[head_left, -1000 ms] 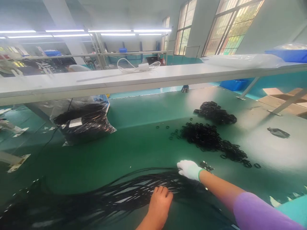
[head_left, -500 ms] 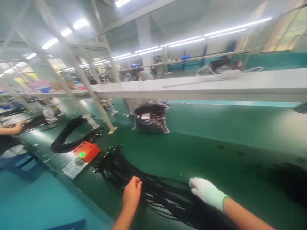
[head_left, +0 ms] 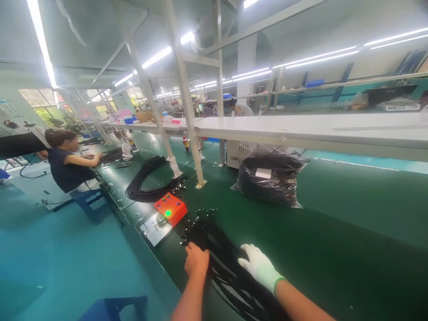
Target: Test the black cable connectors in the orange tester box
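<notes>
- The left hand (head_left: 196, 261) is bare; it sits on the near end of the bundle of black cables (head_left: 222, 263), with its fingers curled down over the cables; it looks closed on them, but the fingertips are hidden.
- The right hand (head_left: 257, 266) wears a white glove with a green cuff; it lies flat on top of the same bundle, fingers spread out and pointing to the left; it presses on the cables and does not grab them.
- Both arms reach in from the bottom edge; the 2 hands are near each other, with cables between them.
- The bundle lies on the green table (head_left: 351, 232), close to its near edge; the cable tips fan out past the left hand.
- Just beyond the tips sits an orange box (head_left: 170, 208) with a green light, on a grey plate.
- A clear bag full of black parts (head_left: 269, 178) stands farther back on the table; a loop of black cable (head_left: 147, 187) lies to the left.
- A long white shelf (head_left: 301, 127) runs above the table; bright strip lights hang overhead.
- A person in a dark top (head_left: 65, 167) sits on a blue stool far to the left; the floor is teal.
</notes>
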